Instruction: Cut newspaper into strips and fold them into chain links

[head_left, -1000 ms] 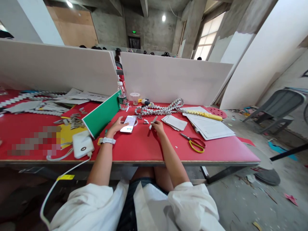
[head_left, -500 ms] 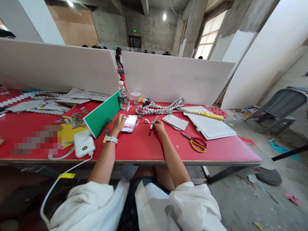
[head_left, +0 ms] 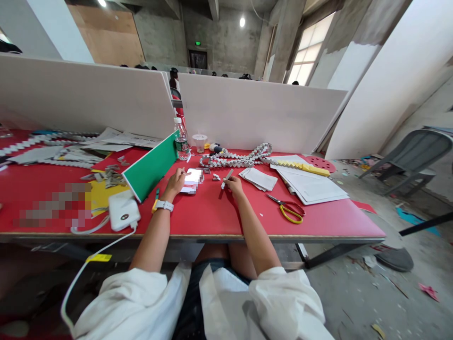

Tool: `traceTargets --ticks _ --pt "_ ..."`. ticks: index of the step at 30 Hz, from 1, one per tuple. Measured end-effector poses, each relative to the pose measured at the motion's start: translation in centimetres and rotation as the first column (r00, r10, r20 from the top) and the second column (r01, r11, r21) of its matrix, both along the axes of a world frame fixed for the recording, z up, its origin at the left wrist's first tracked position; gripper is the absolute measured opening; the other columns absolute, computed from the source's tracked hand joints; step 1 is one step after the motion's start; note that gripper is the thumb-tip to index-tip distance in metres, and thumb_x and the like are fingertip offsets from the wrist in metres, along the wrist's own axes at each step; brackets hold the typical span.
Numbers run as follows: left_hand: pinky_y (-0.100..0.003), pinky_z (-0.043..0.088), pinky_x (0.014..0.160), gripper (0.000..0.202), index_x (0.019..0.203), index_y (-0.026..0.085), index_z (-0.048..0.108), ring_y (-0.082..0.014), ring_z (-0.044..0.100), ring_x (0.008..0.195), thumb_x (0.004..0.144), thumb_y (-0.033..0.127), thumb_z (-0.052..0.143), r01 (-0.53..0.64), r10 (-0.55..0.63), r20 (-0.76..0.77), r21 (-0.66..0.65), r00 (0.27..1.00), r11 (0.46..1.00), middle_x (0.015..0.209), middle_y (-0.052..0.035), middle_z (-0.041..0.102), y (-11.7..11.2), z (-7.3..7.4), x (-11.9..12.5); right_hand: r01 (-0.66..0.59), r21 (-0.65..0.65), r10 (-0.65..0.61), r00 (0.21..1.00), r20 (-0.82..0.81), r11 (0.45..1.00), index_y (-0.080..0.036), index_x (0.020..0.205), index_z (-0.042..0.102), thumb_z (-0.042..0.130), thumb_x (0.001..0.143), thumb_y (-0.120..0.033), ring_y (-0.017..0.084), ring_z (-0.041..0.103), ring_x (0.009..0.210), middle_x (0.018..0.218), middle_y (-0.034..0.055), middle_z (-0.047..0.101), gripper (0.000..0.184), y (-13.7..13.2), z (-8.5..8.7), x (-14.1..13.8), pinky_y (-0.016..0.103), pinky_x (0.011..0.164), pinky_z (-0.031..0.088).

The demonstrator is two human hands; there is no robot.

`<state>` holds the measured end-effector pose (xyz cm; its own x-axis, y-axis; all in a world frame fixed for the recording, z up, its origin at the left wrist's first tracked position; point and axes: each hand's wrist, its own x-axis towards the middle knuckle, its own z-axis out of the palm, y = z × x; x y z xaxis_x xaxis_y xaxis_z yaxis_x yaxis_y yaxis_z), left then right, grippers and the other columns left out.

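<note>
My left hand [head_left: 174, 183], with a watch on its wrist, is at the left side of a lit phone [head_left: 192, 178] that lies on the red table. One finger stretches over the phone's screen; whether it touches the glass I cannot tell. A narrow strip of folded grey-white paper [head_left: 228, 175] is pinched in my right hand [head_left: 233, 184], just above the tabletop. Between the phone and this hand lie small folded paper pieces [head_left: 215, 177]. Behind them rests a long zigzag chain of folded paper [head_left: 240, 161].
Scissors [head_left: 288, 209] with red and yellow handles lie right of my arm, near paper stacks [head_left: 258, 179] and white sheets [head_left: 311, 184]. A green board [head_left: 150, 167], a water bottle [head_left: 181, 141] and a plastic cup [head_left: 199, 143] stand leftward. A cabled power bank [head_left: 123, 211] sits near the edge.
A finger of my left hand reaches slightly farther over the phone's screen. My right hand keeps its pinch on the paper strip in about the same place.
</note>
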<state>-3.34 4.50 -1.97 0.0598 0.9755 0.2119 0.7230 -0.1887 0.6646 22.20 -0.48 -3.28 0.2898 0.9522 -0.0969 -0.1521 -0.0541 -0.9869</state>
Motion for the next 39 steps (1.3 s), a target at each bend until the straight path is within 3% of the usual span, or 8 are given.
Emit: traceTargets --ticks 8,20,27,34,39 --pt "-0.03 0.04 0.061 0.023 0.102 0.021 0.049 -0.0249 0.062 0.079 0.087 0.032 0.035 -0.052 0.051 -0.018 -0.096 0.999 0.994 0.099 -0.0112 0.066 0.21 -0.01 0.28 0.001 0.023 -0.001 1.0 -0.008 1.0 -0.014 0.067 0.06 0.068 0.062 -0.017 0.009 0.05 0.046 0.052 -0.0031 0.056 0.009 0.39 -0.52 0.05 0.02 0.046 0.037" --pt "-0.03 0.043 0.057 0.029 0.107 0.021 0.043 -0.0232 0.062 0.074 0.086 0.039 0.037 -0.015 0.032 0.083 -0.204 0.996 0.979 0.095 -0.0101 0.064 0.76 -0.05 0.81 -0.001 0.021 0.001 1.0 0.004 1.0 -0.013 0.068 0.061 0.063 0.065 -0.012 0.008 0.048 0.044 0.051 -0.0036 0.054 0.004 0.48 -0.62 0.01 0.021 0.046 0.035" --pt "-0.032 0.045 0.072 0.023 0.1 0.022 0.051 -0.026 0.06 0.098 0.083 0.021 0.036 0.003 -0.006 0.039 0.079 0.999 0.997 0.123 -0.0097 0.059 0.13 -0.01 0.69 -0.003 0.03 0.003 1.0 -0.008 1.0 -0.014 0.065 0.06 0.064 0.064 -0.013 0.008 0.046 0.043 0.05 -0.0036 0.054 0.004 0.41 -0.57 0.01 0.021 0.047 0.038" --pt "-0.03 0.044 0.075 0.025 0.099 0.022 0.055 -0.0258 0.059 0.103 0.085 0.021 0.034 -0.003 0.006 -0.065 0.052 0.998 0.999 0.111 -0.0084 0.065 0.51 -0.44 0.43 -0.016 0.025 0.016 1.0 0.002 1.0 -0.014 0.068 0.061 0.066 0.065 -0.017 0.008 0.047 0.044 0.049 -0.0042 0.052 0.007 0.53 -0.83 0.09 0.02 0.046 0.039" --pt "-0.031 0.042 0.063 0.026 0.101 0.021 0.054 -0.0274 0.063 0.083 0.086 0.027 0.035 -0.035 0.034 -0.063 -0.008 0.997 0.999 0.099 -0.0107 0.067 0.79 -0.63 0.37 -0.014 0.031 0.014 1.0 0.005 0.999 -0.014 0.068 0.061 0.07 0.063 -0.019 0.009 0.049 0.046 0.05 -0.0031 0.053 0.011 0.66 -1.04 0.11 0.021 0.047 0.04"
